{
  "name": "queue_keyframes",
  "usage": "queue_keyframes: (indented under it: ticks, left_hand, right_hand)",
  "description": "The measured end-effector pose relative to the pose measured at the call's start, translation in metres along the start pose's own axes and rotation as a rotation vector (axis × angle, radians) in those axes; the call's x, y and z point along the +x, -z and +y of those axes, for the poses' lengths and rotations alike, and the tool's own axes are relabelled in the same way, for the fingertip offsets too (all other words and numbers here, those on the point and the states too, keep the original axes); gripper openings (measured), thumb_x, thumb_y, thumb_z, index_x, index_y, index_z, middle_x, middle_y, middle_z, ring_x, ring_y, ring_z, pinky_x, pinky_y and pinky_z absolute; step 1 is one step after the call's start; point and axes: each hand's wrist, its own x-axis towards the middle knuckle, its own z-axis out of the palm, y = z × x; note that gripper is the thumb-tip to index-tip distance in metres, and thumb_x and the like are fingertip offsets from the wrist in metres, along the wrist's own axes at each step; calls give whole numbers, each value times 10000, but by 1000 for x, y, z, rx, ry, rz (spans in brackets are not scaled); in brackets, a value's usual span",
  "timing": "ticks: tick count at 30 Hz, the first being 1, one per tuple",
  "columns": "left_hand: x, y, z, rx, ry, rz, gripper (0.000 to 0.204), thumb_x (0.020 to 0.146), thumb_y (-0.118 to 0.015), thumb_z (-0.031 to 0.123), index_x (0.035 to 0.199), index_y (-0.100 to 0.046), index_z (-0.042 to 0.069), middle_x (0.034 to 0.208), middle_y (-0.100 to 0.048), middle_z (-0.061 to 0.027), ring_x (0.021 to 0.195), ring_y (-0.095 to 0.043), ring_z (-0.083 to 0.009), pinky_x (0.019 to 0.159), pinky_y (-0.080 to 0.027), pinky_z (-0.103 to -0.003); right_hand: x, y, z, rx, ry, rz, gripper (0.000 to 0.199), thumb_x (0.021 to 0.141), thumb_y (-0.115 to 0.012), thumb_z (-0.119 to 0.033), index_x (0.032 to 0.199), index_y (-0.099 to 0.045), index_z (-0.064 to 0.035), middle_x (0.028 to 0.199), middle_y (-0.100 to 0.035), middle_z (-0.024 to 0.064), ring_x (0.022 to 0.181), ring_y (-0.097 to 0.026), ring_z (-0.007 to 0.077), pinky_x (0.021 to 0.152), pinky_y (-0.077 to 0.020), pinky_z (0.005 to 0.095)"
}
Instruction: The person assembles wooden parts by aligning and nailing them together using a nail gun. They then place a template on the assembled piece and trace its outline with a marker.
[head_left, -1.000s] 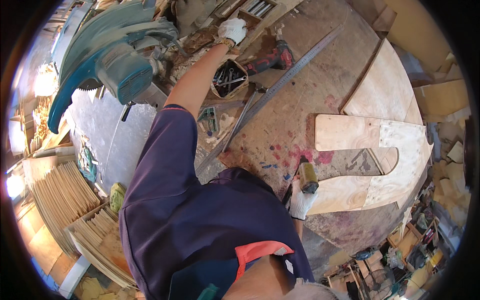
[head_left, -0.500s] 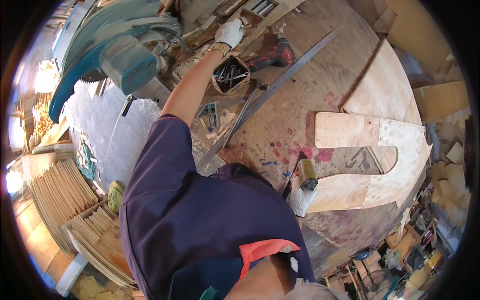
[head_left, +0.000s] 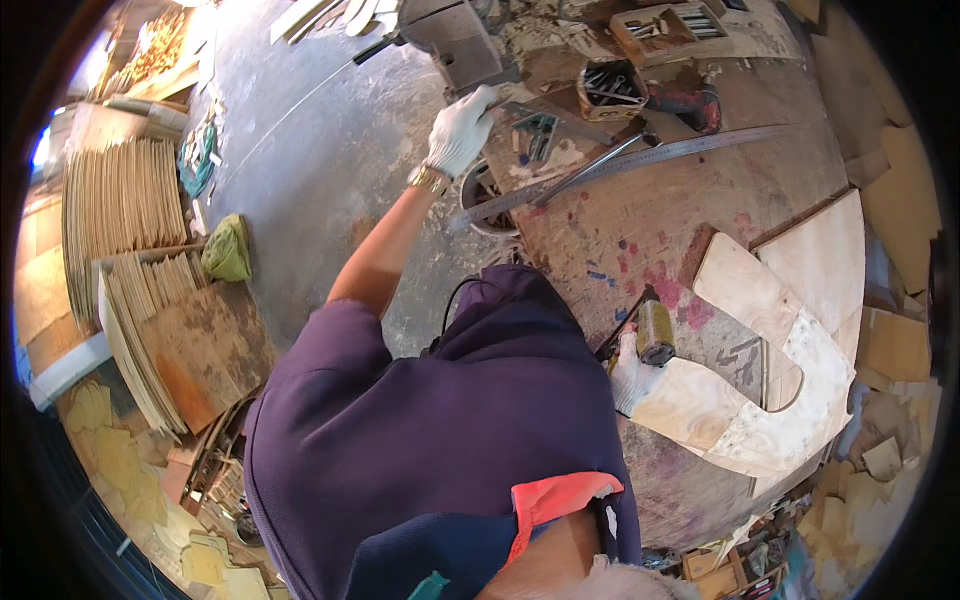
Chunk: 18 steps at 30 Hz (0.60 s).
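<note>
My right hand (head_left: 630, 380), in a white work glove, is closed around a tool with an olive-yellow, rounded body (head_left: 655, 330). Most of its grip is hidden. Beside that hand lies a U-shaped plywood panel (head_left: 825, 375) on the worktable (head_left: 570, 240). My left hand (head_left: 460, 132), also gloved and with a watch at its wrist, is raised beyond the table's left edge near a grey metal saw base (head_left: 465, 50). Its fingers are curled together; whatever they may hold cannot be seen. A square (head_left: 535, 135) lies to its right.
A long steel ruler (head_left: 730, 140) crosses the table beneath a metal rod (head_left: 590, 170). Behind them are a tub of wrenches (head_left: 600, 105), a red-and-black drill (head_left: 705, 108) and a wooden tray (head_left: 655, 45). Stacked thin boards (head_left: 125, 220) stand at left. A bucket (head_left: 480, 190) sits by the table edge.
My left hand has drawn back from the tool tray, past the tub, to the table's left side. The view has swung left; my right hand still grips the olive-yellow tool.
</note>
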Motion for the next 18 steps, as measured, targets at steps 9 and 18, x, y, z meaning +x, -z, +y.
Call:
queue_keyframes:
  ticks: [9, 18]
  left_hand:
    - [-139, -10, -62, 356, 229, -298, 182, 908, -590, 141, 1054, -697, 114, 971, -718, -168, 948, -700, -395, 797, -567, -497]
    - [-124, -30, -76, 621, 131, -491, 178, 786, -683, 222, 905, -793, 148, 893, -748, -155, 853, -730, -383, 713, -582, -489]
  right_hand:
    - [-22, 22, 19, 22, 236, -157, 273, 934, -778, -168, 1089, -692, 40, 1027, -747, 110, 939, -704, 193, 860, -558, 344]
    - [-43, 48, 41, 90, 228, -145, 238, 927, -768, -111, 1092, -688, 40, 1015, -746, 100, 917, -702, 182, 840, -561, 342]
